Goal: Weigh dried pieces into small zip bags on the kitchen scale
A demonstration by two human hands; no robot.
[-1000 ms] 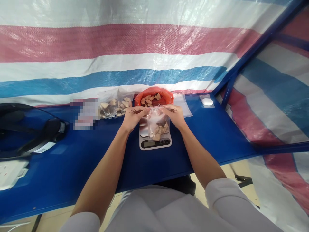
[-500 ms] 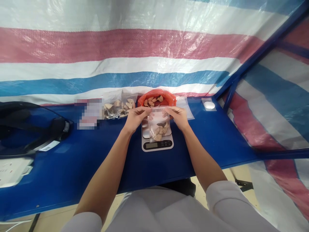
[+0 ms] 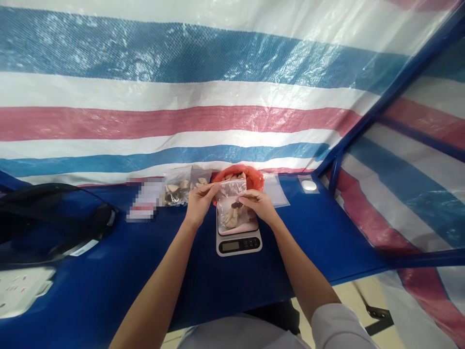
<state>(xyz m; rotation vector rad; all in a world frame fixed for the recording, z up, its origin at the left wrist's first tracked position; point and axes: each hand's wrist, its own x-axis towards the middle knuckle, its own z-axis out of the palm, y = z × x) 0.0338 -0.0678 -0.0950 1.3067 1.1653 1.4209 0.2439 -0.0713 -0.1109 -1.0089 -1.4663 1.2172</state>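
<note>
A clear zip bag [image 3: 232, 206] with pale, dark-edged dried slices in its lower part hangs over a white digital kitchen scale [image 3: 239, 245]. My left hand [image 3: 199, 201] pinches the bag's upper left corner. At the bag's right side, the fingers of my right hand [image 3: 258, 202] are closed on its edge, lower than the left hand. Right behind the bag stands an open red plastic bag [image 3: 256, 177] holding more slices, partly covered by the zip bag. The scale's display shows no readable figure.
Filled zip bags [image 3: 178, 191] lie left of my hands, beside a pixelated sheet [image 3: 145, 198]. Flat clear bags [image 3: 276, 190] and a small packet with a white oval [image 3: 308, 185] lie right. Black headgear [image 3: 83, 223] and a white power strip [image 3: 23, 291] occupy the left of the blue table [image 3: 312, 252].
My right hand has moved from the bag's top right corner down along its side. The left hand keeps its corner. The camera view has tilted up, so everything sits lower.
</note>
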